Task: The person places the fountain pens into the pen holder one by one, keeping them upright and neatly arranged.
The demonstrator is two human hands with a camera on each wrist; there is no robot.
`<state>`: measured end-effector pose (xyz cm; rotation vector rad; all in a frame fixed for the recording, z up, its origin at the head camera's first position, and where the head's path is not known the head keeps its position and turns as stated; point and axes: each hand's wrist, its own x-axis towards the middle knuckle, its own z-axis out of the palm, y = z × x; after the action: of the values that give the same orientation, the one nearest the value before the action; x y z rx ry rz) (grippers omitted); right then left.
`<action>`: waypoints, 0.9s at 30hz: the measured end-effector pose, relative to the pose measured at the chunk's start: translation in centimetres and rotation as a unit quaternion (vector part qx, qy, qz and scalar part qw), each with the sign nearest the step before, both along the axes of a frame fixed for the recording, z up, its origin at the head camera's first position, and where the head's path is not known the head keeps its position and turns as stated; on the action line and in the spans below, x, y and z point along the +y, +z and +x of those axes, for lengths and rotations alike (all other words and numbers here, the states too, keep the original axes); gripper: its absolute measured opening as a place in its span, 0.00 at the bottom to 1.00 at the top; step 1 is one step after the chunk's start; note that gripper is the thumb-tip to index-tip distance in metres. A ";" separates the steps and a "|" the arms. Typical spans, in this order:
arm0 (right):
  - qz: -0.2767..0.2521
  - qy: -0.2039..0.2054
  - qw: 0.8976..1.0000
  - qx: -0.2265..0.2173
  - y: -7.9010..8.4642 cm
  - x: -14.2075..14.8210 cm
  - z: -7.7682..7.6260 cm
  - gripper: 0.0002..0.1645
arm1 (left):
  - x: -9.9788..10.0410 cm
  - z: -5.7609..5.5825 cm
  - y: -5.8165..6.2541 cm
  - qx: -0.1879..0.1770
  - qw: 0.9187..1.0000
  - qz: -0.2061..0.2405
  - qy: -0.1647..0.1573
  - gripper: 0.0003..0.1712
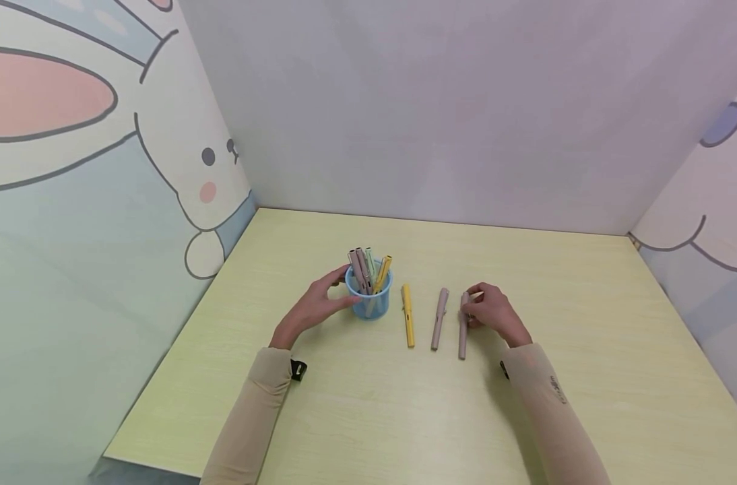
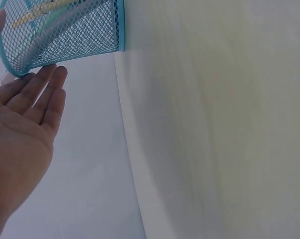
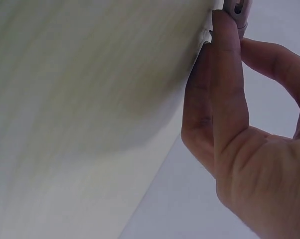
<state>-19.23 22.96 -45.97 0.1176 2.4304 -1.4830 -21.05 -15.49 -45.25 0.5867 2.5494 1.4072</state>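
Note:
A blue mesh pen holder (image 1: 370, 306) stands upright with several pens in it, mauve, pale green and yellow. My left hand (image 1: 316, 306) holds it from the left, thumb at the front and fingers at the far side; in the left wrist view the fingertips touch the mesh wall (image 2: 75, 40). To its right a yellow pen (image 1: 408, 316) and a mauve pen (image 1: 439, 320) lie apart on the table. My right hand (image 1: 492, 311) pinches another mauve pen (image 1: 463, 337) between thumb and fingers, part of it showing in the right wrist view.
The pale yellow table (image 1: 368, 411) runs back to a plain grey-white wall (image 1: 441, 121). Walls with cartoon drawings, one of a rabbit (image 1: 186, 175), stand on the left and right.

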 end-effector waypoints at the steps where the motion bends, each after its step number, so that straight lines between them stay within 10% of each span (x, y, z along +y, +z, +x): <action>1: -0.005 0.000 1.000 0.004 0.0 0.1 0.0 0.29 | 0.0 0.0 0.0 0.000 1.000 0.000 0.000 0.46; 27: -0.147 0.041 0.966 0.207 0.3 0.1 -0.2 0.29 | 0.0 0.1 0.1 -0.006 1.000 -0.004 0.005 0.46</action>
<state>-19.41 23.11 -45.69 -0.3896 2.4355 -1.9691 -20.92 -15.45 -45.16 0.5625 2.5502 1.3997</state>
